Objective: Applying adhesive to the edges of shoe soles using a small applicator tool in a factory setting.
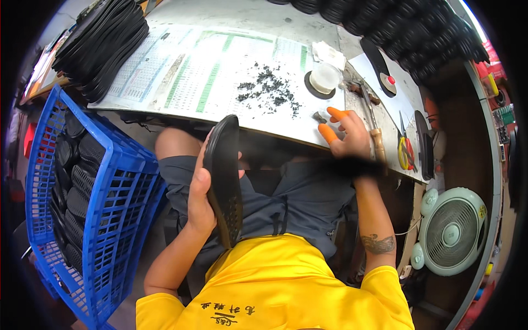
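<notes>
My left hand point(201, 190) grips a black rubber shoe sole point(224, 179), held on edge over my lap below the table edge. My right hand point(346, 135) rests at the table's front edge with orange finger covers on two fingers; its fingertips touch a small dark tool point(320, 116) lying there. Whether that hand grips the tool I cannot tell. A scatter of black rubber trimmings point(269, 91) lies on the paper-covered table point(192, 71) just beyond.
A blue plastic crate point(104, 203) full of black soles stands at my left. Stacks of black soles point(102, 44) lie at the table's far left and far right point(407, 33). Scissors point(405, 151), a wooden-handled tool point(377, 135), a round white container point(324, 78) and a small fan point(451, 231) sit to the right.
</notes>
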The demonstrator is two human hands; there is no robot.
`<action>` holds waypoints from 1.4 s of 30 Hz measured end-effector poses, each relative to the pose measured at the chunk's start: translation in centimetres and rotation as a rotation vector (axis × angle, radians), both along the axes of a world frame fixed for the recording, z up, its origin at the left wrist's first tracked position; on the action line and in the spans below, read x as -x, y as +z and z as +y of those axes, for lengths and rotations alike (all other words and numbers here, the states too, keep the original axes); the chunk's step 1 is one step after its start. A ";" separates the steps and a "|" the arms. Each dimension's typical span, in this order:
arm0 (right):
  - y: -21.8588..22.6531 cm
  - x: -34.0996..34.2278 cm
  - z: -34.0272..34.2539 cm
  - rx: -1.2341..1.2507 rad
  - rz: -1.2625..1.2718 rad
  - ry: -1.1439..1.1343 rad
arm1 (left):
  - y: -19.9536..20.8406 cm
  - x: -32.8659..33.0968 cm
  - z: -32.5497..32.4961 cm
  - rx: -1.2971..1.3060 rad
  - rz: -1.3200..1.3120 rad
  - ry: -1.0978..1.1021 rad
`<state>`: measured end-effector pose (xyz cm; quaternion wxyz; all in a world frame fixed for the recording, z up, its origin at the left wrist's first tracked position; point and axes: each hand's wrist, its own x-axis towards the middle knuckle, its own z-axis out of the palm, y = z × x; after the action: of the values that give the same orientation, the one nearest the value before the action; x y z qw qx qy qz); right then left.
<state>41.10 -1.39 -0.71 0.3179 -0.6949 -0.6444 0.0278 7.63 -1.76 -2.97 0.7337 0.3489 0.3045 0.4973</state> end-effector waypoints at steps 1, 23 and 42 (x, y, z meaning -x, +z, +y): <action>-0.2 -0.3 0.1 0.008 0.002 0.012 | -0.1 -0.3 0.3 -0.024 -0.003 -0.013; 8.3 -5.0 10.3 0.197 -0.273 -0.032 | -2.6 0.3 1.0 -0.134 0.153 -0.043; 10.6 -0.8 7.4 0.152 0.231 -0.021 | -1.3 0.2 0.8 -0.022 -0.051 -0.048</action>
<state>41.90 6.04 9.88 0.3369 -0.7158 -0.5922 0.1531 7.46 -0.96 -4.27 0.7488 0.3515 0.2719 0.4917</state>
